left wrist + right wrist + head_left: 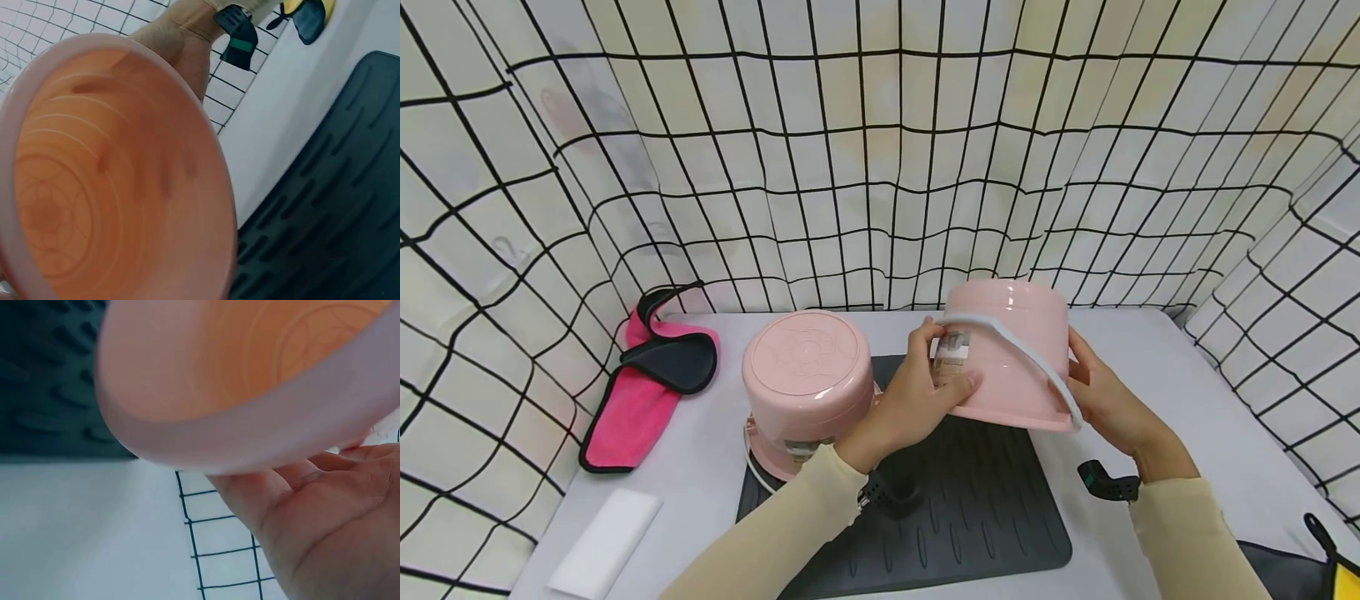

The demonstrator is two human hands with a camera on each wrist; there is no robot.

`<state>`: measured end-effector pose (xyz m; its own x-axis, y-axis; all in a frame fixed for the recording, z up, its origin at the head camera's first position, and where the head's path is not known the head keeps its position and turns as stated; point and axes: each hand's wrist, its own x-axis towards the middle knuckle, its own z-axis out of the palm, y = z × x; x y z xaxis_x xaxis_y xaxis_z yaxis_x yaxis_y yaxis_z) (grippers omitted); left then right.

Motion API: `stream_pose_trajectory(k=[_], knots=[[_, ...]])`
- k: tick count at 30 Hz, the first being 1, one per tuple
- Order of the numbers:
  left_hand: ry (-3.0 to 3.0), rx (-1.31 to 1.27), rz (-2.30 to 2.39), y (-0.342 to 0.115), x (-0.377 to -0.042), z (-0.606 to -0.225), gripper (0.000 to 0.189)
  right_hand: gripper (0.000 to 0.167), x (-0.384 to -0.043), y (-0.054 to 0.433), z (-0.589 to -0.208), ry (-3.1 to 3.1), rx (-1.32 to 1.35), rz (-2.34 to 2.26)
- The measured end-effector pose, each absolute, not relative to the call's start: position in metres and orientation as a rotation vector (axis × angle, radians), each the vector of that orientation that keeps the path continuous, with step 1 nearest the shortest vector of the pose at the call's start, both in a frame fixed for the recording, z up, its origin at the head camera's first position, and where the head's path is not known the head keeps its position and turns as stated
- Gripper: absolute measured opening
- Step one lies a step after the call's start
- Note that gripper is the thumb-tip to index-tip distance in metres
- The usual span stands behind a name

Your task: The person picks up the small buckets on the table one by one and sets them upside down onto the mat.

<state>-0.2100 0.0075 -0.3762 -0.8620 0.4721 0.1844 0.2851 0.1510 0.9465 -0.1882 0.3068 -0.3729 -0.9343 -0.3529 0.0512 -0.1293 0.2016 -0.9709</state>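
Both hands hold a pink plastic bucket point(1007, 358) bottom-up and tilted above the dark mat. My left hand point(917, 404) grips its left side, thumb on the outer wall by the label and fingers bent around the edge. On the opposite side my right hand point(1108, 400) supports the wall, its fingertips partly hidden behind it. A pale handle point(1022, 346) hangs across the front of this bucket. The left wrist view shows its hollow inside point(112, 187). Left of the hands, a second pink bucket point(805, 367) stands upside down, partly behind my left forearm.
Beneath lies a dark ridged mat point(962, 508) on the white table point(1120, 533). A pink and black cloth item point(647, 383) and a white block point(606, 542) lie at the left. A black and yellow item point(1292, 571) is at front right. Black grid netting point(865, 183) surrounds the table.
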Motion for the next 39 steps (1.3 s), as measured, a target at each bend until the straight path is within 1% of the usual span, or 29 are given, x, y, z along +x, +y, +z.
stream_pose_trajectory(k=[5, 8, 15, 22, 26, 39], knots=[[2.243, 0.797, 1.858, 0.001, -0.205, -0.384, 0.1, 0.092, -0.186, 0.304, -0.38, 2.293, -0.484, -1.853], [2.252, 0.838, 1.847, -0.002, -0.203, -0.389, 0.106, 0.096, -0.187, 0.304, -0.386, 2.325, -0.494, -1.837], [2.299, 0.891, 1.813, -0.008, -0.198, -0.397, 0.106, 0.102, -0.189, 0.298, -0.392, 2.351, -0.534, -1.779], [2.512, 1.1, 1.644, -0.014, -0.191, -0.408, 0.113, 0.104, -0.189, 0.293, -0.396, 2.367, -0.582, -1.726], [2.628, 1.179, 1.541, -0.018, -0.19, -0.416, 0.116, 0.108, -0.19, 0.29, -0.401, 2.376, -0.581, -1.697], [2.737, 1.237, 1.515, -0.021, -0.187, -0.437, 0.121, 0.115, -0.194, 0.285, -0.417, 2.369, -0.651, -1.721]])
